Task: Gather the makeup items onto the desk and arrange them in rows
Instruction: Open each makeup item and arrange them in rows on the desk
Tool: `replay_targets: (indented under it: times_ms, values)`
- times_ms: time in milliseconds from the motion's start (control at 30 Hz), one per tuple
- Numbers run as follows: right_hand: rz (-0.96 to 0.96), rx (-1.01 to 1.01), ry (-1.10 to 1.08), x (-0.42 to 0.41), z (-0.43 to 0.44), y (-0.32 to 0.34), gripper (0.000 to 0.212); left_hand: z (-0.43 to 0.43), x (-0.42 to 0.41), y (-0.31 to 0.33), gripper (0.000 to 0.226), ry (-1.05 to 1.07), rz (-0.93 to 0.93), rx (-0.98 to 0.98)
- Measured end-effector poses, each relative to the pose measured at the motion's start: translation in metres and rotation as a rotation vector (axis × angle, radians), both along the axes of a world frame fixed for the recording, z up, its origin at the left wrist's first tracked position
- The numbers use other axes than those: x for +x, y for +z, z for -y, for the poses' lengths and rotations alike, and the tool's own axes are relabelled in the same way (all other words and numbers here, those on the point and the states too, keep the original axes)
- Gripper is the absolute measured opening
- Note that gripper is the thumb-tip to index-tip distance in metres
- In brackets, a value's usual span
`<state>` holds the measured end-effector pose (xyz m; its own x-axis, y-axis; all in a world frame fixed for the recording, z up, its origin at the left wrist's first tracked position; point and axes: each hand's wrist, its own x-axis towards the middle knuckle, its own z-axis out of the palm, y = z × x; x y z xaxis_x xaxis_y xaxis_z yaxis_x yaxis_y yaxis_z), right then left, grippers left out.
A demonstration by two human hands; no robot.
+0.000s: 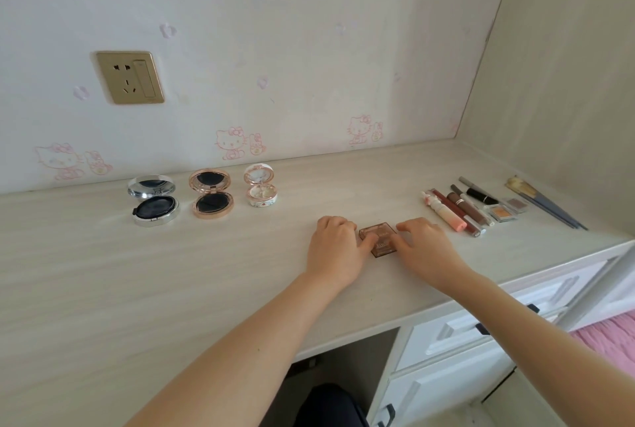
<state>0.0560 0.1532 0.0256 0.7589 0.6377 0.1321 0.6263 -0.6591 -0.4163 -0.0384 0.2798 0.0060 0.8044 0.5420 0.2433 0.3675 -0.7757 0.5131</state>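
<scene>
A small square brown palette (378, 239) lies flat on the pale desk (171, 272). My left hand (335, 248) grips its left side with curled fingers, and my right hand (421, 244) grips its right side. Three open round compacts stand in a row near the wall: a silver compact (153, 200), a rose-gold compact (211, 193) and a white floral compact (260, 189). To the right lie several lip tubes and pencils (457, 211), a black lipstick (481, 196), two small eyeshadow pans (505, 210) and brushes (543, 205).
A gold wall socket (129, 77) sits above the compacts. A side panel (567, 65) closes the desk on the right. White drawers (464, 334) hang under the desk's right part, with a pink rug (608, 337) beyond.
</scene>
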Motion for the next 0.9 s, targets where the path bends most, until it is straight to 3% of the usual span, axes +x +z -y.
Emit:
replay_targets:
  times_ms: [267, 567, 733, 900]
  values:
    - [0.006, 0.073, 0.028, -0.01, -0.001, 0.001, 0.026, 0.003, 0.0, -0.002, 0.041, -0.011, 0.052, -0.125]
    - [-0.179, 0.295, -0.067, -0.017, 0.009, 0.0, 0.015, 0.015, -0.01, -0.003, 0.041, -0.025, 0.202, -0.256]
    - [-0.183, 0.384, -0.05, -0.018, 0.013, 0.003, 0.004, 0.018, -0.02, 0.004, 0.036, -0.026, 0.25, -0.377]
    - [-0.292, 0.451, 0.01, -0.027, 0.009, 0.006, 0.02, 0.013, -0.036, 0.011, 0.035, -0.031, 0.306, -0.494]
